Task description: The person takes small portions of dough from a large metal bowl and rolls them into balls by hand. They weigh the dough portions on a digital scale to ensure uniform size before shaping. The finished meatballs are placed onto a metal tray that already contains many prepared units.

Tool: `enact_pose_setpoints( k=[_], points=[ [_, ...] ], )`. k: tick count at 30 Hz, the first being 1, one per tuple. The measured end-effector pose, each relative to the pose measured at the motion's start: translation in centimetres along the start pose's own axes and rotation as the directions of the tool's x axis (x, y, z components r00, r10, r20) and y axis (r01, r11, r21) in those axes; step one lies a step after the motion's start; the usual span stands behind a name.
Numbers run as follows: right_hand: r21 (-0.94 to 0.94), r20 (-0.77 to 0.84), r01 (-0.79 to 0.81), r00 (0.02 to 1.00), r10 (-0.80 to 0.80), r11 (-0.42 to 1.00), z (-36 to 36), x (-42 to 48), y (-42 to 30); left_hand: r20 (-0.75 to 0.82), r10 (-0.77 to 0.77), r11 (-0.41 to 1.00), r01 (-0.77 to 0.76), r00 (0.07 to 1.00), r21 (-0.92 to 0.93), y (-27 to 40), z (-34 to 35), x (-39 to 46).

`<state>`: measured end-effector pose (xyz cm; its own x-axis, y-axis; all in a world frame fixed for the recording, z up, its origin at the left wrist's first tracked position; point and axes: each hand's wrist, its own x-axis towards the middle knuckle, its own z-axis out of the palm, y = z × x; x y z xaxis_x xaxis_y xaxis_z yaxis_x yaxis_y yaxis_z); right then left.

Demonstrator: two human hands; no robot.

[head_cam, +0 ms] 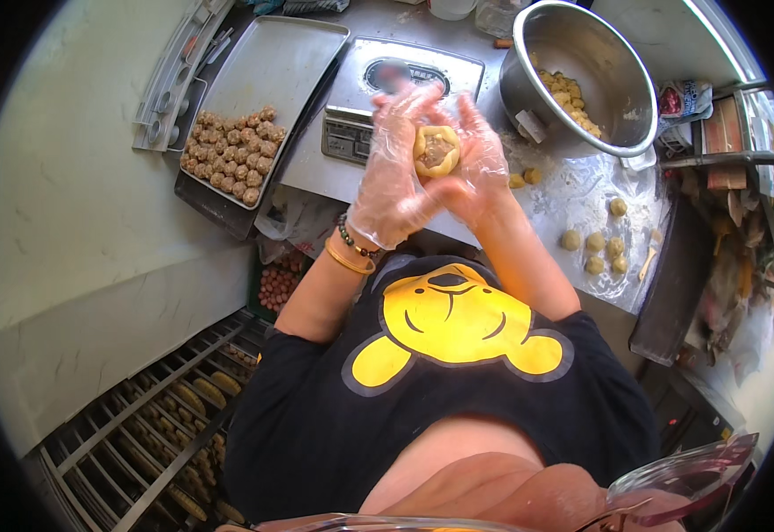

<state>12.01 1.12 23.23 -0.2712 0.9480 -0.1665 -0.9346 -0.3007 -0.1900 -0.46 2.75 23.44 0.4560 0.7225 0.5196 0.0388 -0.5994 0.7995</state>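
Between my two hands is a ball of filling [436, 150] partly wrapped in a pale yellow dough wrapper [435, 171], its top still open. My left hand [393, 153], in a clear plastic glove, cups the dough from the left side. On the other side my right hand [483, 159], gloved too, curls its fingers and thumb around it. Both hands are above the steel worktop, in front of a digital scale [347, 138]. The underside of the dough is hidden by my palms.
Brownish filling balls [234, 153] sit in rows on a metal tray [280, 50] at left. A large steel bowl [626, 80] with crumbly yellow dough [570, 100] stands back right. Several dough balls [595, 241] rest on the floured worktop [553, 199]. A tray rack [141, 425] is lower left.
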Motion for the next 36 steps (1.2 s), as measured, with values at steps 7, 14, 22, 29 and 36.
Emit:
enact_pose_setpoints(
  k=[7, 14, 22, 29, 36],
  points=[
    [-0.357, 0.172, 0.158, 0.980, -0.101, 0.921, 0.7, -0.9, 2.0, -0.015, 0.271, 0.892, -0.245, 0.962, 0.380, -0.5, 0.4, 0.2],
    [-0.095, 0.067, -0.051, 0.996, 0.058, 0.994, 1.6, -1.4, 0.3, -0.026, 0.217, 0.898, -0.189, 0.976, 0.398, 1.9, -0.8, 1.6],
    [-0.202, 0.172, 0.220, 0.967, -0.187, 0.954, 2.4, -3.1, 3.8, 0.215, 0.347, 0.867, -0.400, 0.913, 0.298, 2.4, -2.6, 0.5],
    [-0.143, 0.121, 0.084, 0.990, -0.067, 0.986, 5.3, -4.0, 0.2, 0.113, 0.221, 0.825, -0.247, 0.969, 0.509, 3.9, -3.9, 2.5],
    [-0.323, 0.263, 0.491, 0.868, -0.421, 0.809, 4.6, -3.5, 4.1, -0.042, 0.238, 0.901, -0.204, 0.970, 0.383, 3.5, -0.9, 0.5]
  ],
)
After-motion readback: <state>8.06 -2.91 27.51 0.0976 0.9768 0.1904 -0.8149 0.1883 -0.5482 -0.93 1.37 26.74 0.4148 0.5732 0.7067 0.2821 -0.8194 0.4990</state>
